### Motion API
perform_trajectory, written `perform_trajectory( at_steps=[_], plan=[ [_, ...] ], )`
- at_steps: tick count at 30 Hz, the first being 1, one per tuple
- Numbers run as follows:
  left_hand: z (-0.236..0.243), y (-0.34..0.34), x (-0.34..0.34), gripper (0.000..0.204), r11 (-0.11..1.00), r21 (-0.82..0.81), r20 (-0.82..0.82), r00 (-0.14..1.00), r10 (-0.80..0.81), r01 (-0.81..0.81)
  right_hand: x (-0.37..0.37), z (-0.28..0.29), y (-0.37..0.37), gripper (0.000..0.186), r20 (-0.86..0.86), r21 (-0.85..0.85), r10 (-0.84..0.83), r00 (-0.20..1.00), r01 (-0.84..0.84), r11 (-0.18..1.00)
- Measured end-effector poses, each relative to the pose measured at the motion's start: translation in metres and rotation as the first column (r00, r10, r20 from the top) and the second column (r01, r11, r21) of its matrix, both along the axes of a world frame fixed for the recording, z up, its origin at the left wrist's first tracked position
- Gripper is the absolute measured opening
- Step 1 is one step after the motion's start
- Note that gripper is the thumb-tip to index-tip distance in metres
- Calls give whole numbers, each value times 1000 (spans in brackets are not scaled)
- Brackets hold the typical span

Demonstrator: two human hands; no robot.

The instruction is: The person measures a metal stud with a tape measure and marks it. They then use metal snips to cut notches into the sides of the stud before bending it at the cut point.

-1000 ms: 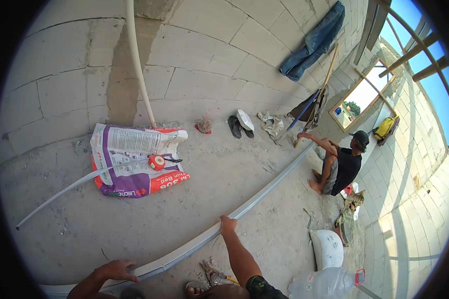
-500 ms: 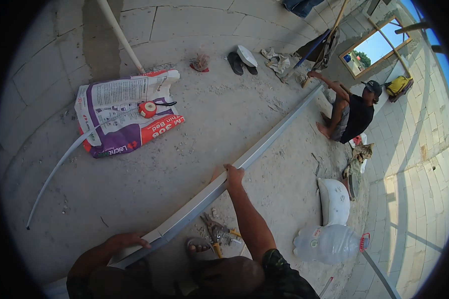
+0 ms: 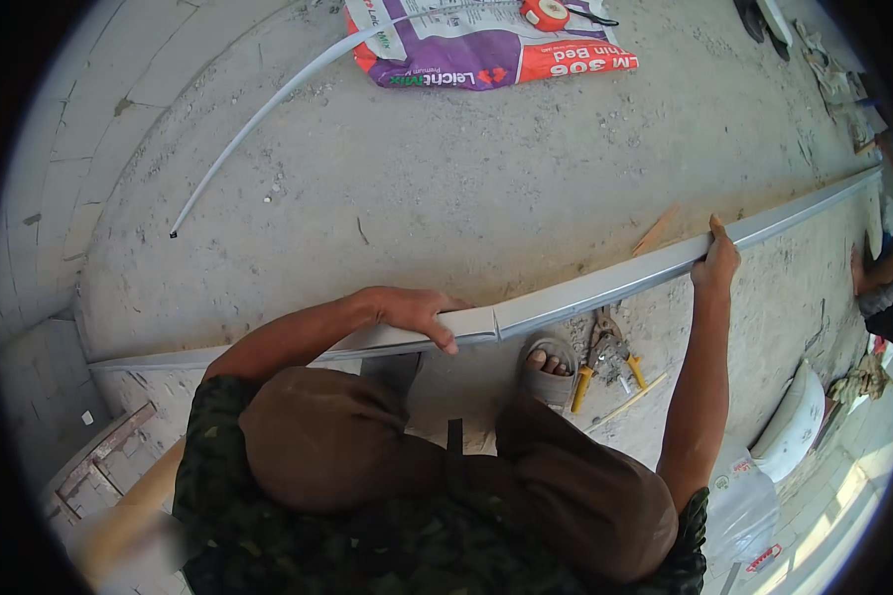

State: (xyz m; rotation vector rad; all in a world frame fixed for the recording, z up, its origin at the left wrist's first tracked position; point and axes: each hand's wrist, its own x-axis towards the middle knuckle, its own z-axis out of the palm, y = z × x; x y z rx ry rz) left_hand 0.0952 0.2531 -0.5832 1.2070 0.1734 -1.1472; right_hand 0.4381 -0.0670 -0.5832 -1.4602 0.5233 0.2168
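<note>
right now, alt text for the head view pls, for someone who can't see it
Seen from above, a crouching person grips a long grey metal profile lying across a concrete floor, left hand at a notch, right hand further along. Yellow-handled snips lie by a sandalled foot.

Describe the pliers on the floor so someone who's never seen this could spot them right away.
Follow the long grey metal channel to the sandalled foot below it. The yellow-handled metal pliers lie just right of that foot, the only yellow-gripped tool there.
</note>
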Motion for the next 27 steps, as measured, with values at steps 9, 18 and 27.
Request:
perform_trajectory(
  at_steps=[9, 18, 27],
  plan=[
    [46, 6, 10, 81, 992, 96, 144, 985, -95, 81, 11, 25, 3, 43, 71, -107, -24, 997, 32, 994],
    [156, 81, 49, 86, 956, 276, 227, 973, 32, -96, 3, 146, 40, 65, 457, -465, 340, 822, -105, 879],
    [246, 115, 55, 79, 876, 465, 344, 938, -42, -131, -63, 184, 64, 74, 425, -865, 891, -164, 216, 452]
  ],
)
